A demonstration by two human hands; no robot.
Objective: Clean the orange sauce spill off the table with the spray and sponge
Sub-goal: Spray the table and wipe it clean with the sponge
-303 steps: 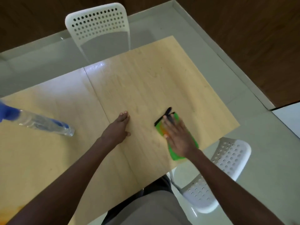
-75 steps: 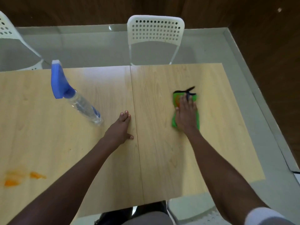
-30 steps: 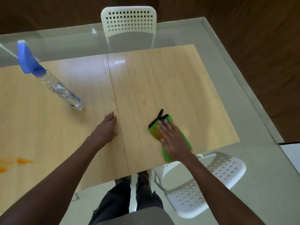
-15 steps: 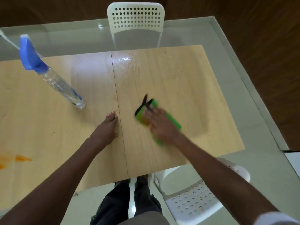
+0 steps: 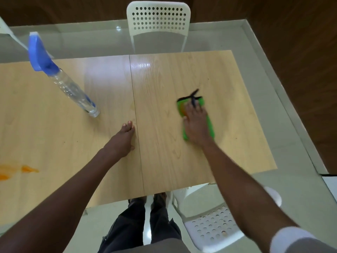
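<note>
- The right hand (image 5: 196, 124) lies flat on the green sponge (image 5: 209, 123), with straight fingers pressing it down on the right half of the wooden counter (image 5: 164, 161).
- The sponge has an orange stain near its far end and a black band with a loop at that end; it looks a little blurred.
- The left hand (image 5: 121, 141) rests flat on the counter, fingers straight and together, just beside the seam that divides the two counter panels; it holds nothing.
- The spray bottle (image 5: 71, 88), clear with a blue trigger head, stands on the left panel, well apart from both hands.
- The orange sauce spill (image 5: 20, 170) is on the left panel near the left edge of the view, far from the sponge.
- One white perforated chair (image 5: 158, 21) stands behind the far side of the counter; another white chair (image 5: 215, 225) stands at the near side, under the right arm.
- The person's dark trousers and feet show below the near counter edge.
</note>
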